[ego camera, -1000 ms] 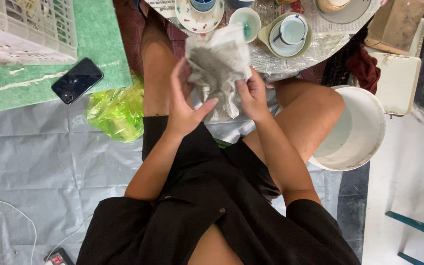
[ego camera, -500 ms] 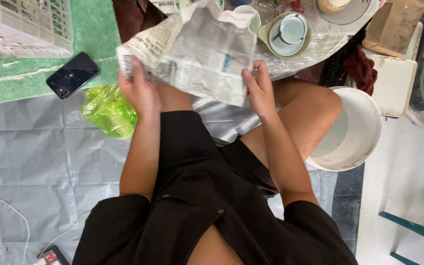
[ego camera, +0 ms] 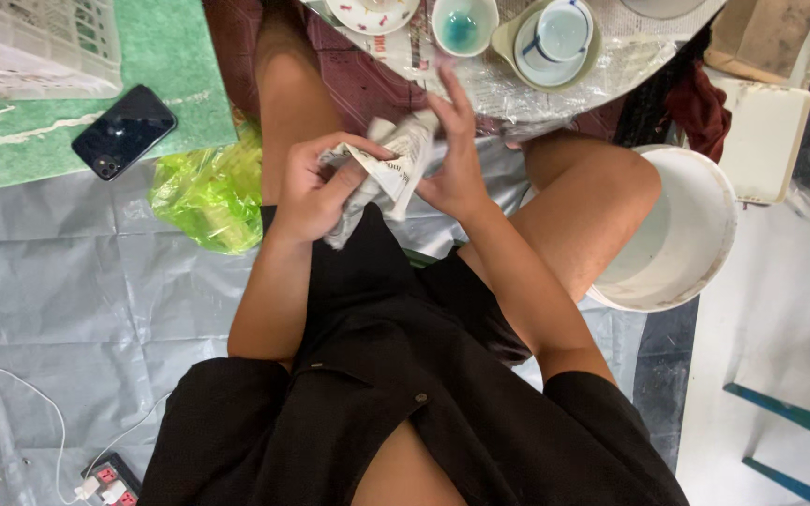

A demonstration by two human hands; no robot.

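Sheet (ego camera: 67, 281): grey plastic covers the floor under the seated person, creased, reaching from the left edge to the tub.
Mat (ego camera: 171, 66): green, upper left, lying on the sheet's far edge.
Tub (ego camera: 696, 234): white, round, on the floor just beside the person's right knee.
Crate (ego camera: 39, 47): white, slatted, on the mat at the top left corner.
Bag (ego camera: 208, 192): bright green plastic, crumpled, against the left thigh where mat and sheet meet.
Phone (ego camera: 125, 131): black, face down on the mat, between crate and bag.
Tray (ego camera: 536, 94): round and wrapped in clear film, at the top beyond the knees.
Cup (ego camera: 555, 37): pale cup on a saucer on the tray, to the right.
Bowl (ego camera: 464, 23): small, teal inside, on the tray just left of the cup.
Dish (ego camera: 372, 11): white with red marks, left of the bowl, cut by the top edge.
Power strip (ego camera: 110, 478): bottom left on the sheet, a white cable running from it.
Left hand (ego camera: 316, 187): above the lap, fingers curled tight around the paper, thumb pressed over its top.
Right hand (ego camera: 457, 159): thumb and lower fingers pinch the paper's right side; index and middle fingers stick up loose.
Paper (ego camera: 391, 173): crumpled newspaper, bunched small between both hands, above the lap and near the tray's edge.
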